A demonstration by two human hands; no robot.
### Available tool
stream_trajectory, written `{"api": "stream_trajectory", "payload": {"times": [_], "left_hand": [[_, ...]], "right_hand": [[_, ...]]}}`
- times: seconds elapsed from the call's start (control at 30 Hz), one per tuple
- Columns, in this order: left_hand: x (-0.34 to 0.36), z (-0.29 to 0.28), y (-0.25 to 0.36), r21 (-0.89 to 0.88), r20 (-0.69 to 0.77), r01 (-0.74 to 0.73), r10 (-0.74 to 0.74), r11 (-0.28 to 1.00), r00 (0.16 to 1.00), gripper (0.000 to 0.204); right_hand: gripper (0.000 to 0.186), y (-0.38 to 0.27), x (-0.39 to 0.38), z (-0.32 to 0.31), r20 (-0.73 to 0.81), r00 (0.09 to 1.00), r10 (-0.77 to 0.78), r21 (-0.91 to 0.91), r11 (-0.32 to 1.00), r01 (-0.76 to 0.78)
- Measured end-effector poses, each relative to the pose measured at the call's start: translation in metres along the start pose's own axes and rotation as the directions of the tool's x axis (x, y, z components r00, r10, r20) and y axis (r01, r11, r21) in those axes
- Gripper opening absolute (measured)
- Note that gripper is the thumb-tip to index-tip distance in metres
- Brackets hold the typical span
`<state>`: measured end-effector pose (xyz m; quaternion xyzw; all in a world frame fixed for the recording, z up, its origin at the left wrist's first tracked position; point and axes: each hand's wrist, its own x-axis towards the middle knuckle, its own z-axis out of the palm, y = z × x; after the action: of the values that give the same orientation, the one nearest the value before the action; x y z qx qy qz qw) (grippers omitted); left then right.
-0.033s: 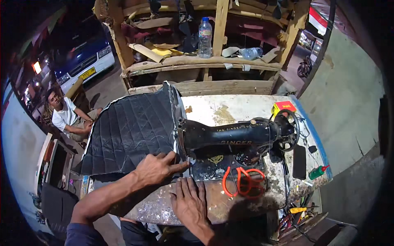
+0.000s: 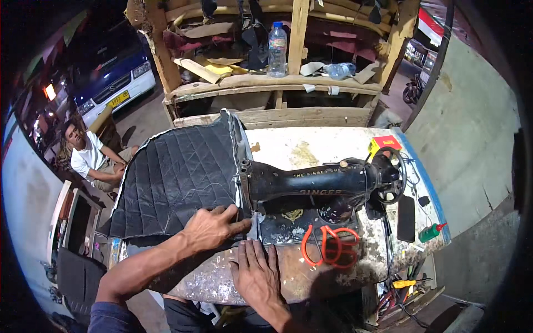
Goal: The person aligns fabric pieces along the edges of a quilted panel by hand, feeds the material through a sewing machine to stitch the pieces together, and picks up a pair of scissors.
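Note:
A black quilted cover [image 2: 175, 172] with a white edge lies left of a black sewing machine [image 2: 316, 183], its right edge under the machine's needle end. My left hand [image 2: 211, 227] is closed on the cover's near right part, fingers bent and index finger reaching toward the needle. A small pale grey strip [image 2: 255, 225] shows by that fingertip. Flat on the worn table edge just in front of the machine bed lies my right hand [image 2: 258, 275], its fingers stretched out, the tips close to the strip. Orange-handled scissors [image 2: 333, 247] rest to its right, partly on the machine bed.
On the table's right are a black phone [image 2: 406, 219], a green bottle [image 2: 430, 233] with a red tip and a red-yellow box [image 2: 384, 144]. A tool drawer [image 2: 405, 299] hangs below. Behind stands a wooden shelf [image 2: 266, 83]. A person [image 2: 94, 155] sits at left.
My left index fingertip has drawn back slightly to the left, and more of the pale grey strip shows. The right hand stays in place.

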<state>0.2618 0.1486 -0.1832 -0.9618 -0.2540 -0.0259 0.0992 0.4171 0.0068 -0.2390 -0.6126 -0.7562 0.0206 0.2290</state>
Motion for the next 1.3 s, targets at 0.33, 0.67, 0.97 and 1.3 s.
{"api": "stream_trajectory", "payload": {"times": [0.33, 0.67, 0.97, 1.3], "left_hand": [[0.002, 0.013, 0.015, -0.201, -0.069, 0.043, -0.057, 0.979, 0.996, 0.029], [-0.007, 0.028, 0.016, -0.28, -0.178, 0.03, -0.083, 0.959, 0.981, 0.05], [-0.005, 0.042, -0.005, -0.299, -0.149, -0.043, -0.002, 0.953, 0.989, 0.064], [0.003, 0.05, -0.023, -0.347, -0.16, -0.09, 0.036, 0.934, 0.987, 0.063]], "right_hand": [[0.065, -0.005, 0.001, 0.004, 0.07, 0.997, 0.022, 0.034, 0.999, -0.024], [0.064, -0.009, 0.003, 0.005, 0.04, 0.998, 0.052, 0.032, 0.998, -0.053], [0.06, -0.009, 0.009, 0.008, 0.013, 0.998, 0.056, 0.014, 0.998, -0.056], [0.065, -0.014, 0.023, 0.015, -0.027, 0.997, 0.074, 0.024, 0.997, -0.073]]}}
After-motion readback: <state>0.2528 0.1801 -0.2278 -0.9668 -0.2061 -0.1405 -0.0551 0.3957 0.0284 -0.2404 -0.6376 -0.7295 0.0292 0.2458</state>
